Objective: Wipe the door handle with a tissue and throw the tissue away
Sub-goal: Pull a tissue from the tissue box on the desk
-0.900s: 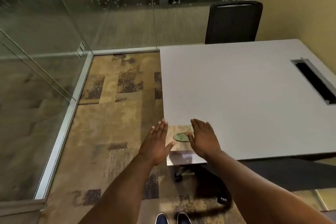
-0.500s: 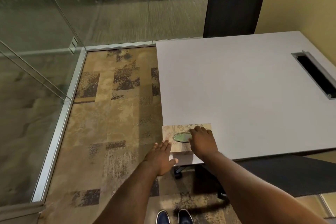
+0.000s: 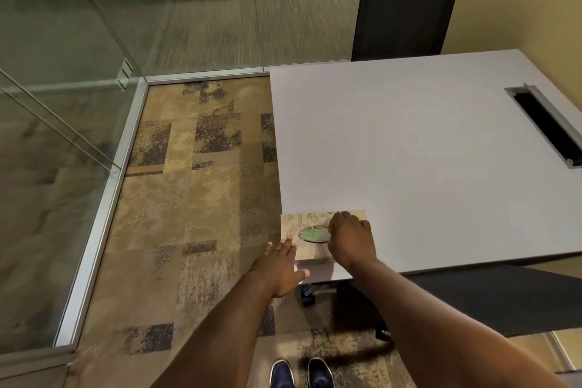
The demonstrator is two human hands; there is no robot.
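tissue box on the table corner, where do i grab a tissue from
From the oval slot in the top of the tissue box, coming straight down. The box lies flat, opening up, at the table corner. The right hand is at the slot; left hand alongside.

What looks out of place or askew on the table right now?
Nothing stands out. The tissue box sits square at the table corner, right hand reaching into its oval opening, left hand steadying its side. No spills or damage.
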